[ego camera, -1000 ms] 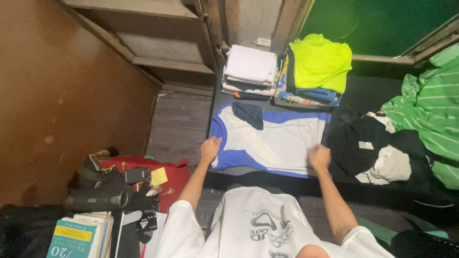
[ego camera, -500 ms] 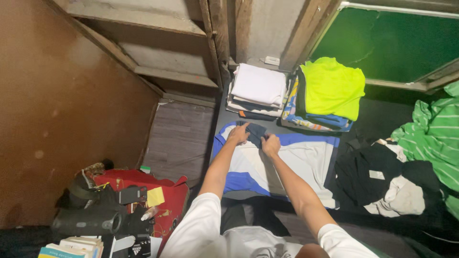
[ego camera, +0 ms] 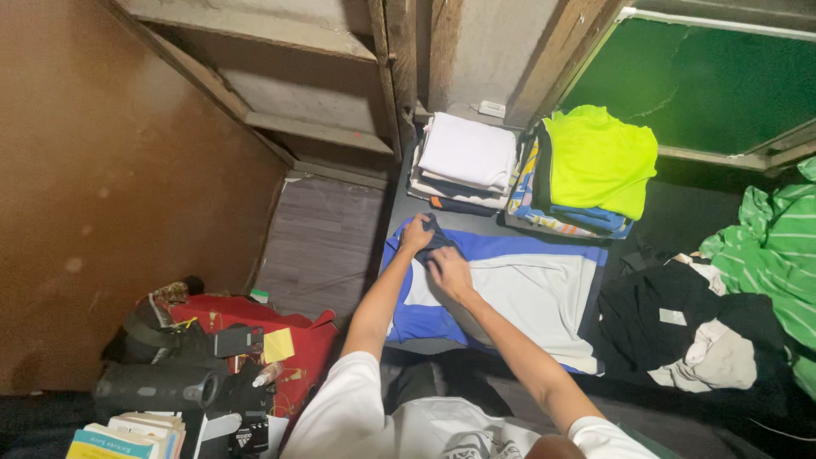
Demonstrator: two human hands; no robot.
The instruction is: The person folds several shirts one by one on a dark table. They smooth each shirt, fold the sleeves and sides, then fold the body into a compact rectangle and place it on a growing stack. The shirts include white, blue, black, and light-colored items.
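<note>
Left hand [ego camera: 416, 234] pinching the dark collar [ego camera: 441, 240] at the 12 o'clock edge of the blue and white shirt [ego camera: 518, 293]. Right hand [ego camera: 449, 272] flat, palm down on shirt. Folded stacks [ego camera: 466, 153] at 12 o'clock; dark clothes pile [ego camera: 671, 323] at 3 o'clock.

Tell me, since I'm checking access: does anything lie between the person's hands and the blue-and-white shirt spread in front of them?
Nothing visible does. The left hand grips the dark sleeve at the blue-and-white shirt's top edge, and the right hand presses flat on the shirt itself.
</note>
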